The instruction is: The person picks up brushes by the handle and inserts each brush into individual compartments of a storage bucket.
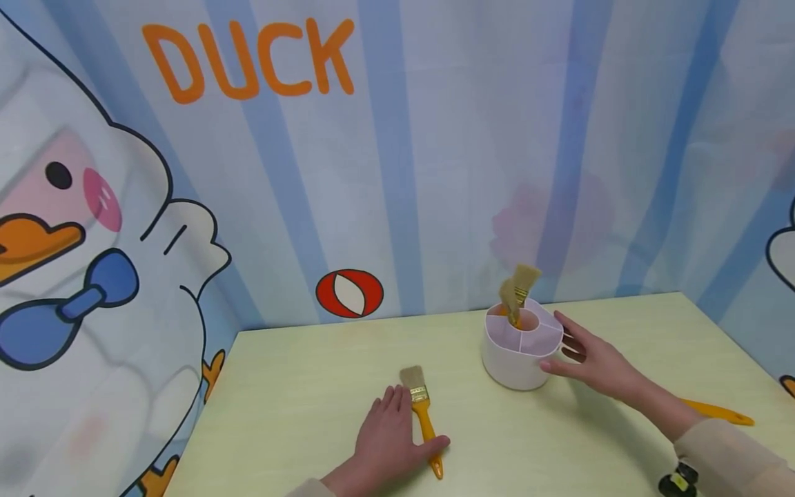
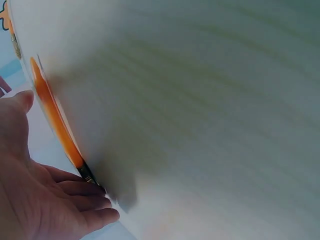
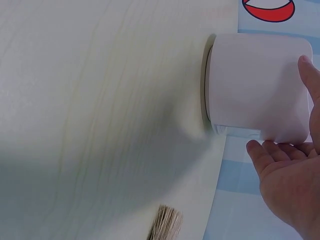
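A round white organizer [image 1: 515, 362] with a divided lilac inside stands at the back right of the table. Two paintbrushes [image 1: 526, 277] poke up from it, bristles upward. My right hand [image 1: 593, 359] is at its right side, thumb at the front wall and spread fingers along the rim; the right wrist view shows the organizer's smooth wall [image 3: 257, 85] beside these fingers. Another paintbrush [image 1: 425, 420], orange-handled with pale bristles, lies at front center. Beside it my left hand [image 1: 388, 438] has its fingers extended near the metal band, the thumb over the handle.
An orange brush handle [image 1: 720, 412] shows past my right forearm; its bristles appear in the right wrist view. A small black object [image 1: 679, 480] is by the right sleeve. Behind the pale table [image 1: 298, 386] hangs a striped duck backdrop [image 1: 435, 172].
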`<action>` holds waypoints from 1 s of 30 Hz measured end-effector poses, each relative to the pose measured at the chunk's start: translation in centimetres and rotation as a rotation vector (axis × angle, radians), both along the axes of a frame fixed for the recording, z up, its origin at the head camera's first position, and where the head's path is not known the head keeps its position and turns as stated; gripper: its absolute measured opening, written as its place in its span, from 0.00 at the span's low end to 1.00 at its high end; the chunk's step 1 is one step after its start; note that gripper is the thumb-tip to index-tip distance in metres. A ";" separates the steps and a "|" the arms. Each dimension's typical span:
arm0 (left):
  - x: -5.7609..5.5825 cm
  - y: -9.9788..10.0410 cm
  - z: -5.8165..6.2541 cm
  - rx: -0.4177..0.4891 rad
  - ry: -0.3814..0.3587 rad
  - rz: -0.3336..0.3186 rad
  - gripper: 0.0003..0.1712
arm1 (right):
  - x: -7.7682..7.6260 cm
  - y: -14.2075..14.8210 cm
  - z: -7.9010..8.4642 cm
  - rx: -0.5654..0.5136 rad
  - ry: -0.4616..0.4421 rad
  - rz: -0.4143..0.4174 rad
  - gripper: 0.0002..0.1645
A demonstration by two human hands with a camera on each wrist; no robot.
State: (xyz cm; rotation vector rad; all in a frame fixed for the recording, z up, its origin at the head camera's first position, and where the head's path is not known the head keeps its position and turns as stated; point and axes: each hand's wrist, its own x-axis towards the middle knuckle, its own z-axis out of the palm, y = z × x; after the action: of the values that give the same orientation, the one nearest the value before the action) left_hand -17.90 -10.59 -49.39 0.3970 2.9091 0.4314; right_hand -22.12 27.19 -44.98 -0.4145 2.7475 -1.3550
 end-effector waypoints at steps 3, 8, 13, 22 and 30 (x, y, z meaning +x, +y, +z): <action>-0.1 0.0 -0.1 -0.023 0.016 -0.027 0.67 | 0.0 -0.1 0.1 -0.002 0.000 0.000 0.64; -0.5 -0.4 -0.3 -0.054 0.072 -0.098 0.61 | 0.0 -0.2 0.1 -0.007 -0.008 0.003 0.63; -0.7 -0.9 -0.3 -0.046 0.083 -0.115 0.55 | 0.1 -0.2 0.2 -0.010 -0.016 0.008 0.63; -0.7 -1.6 0.1 0.056 0.028 -0.089 0.48 | 0.3 -0.2 0.6 -0.022 -0.039 0.006 0.63; -0.8 -1.8 0.2 0.030 0.059 -0.096 0.43 | 0.3 -0.2 0.6 -0.029 -0.040 0.008 0.62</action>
State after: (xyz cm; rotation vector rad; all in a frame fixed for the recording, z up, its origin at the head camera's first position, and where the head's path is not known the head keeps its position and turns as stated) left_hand -18.75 -12.40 -49.23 0.5610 2.9282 0.4560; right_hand -21.78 27.00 -44.34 -0.3956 2.6944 -1.3878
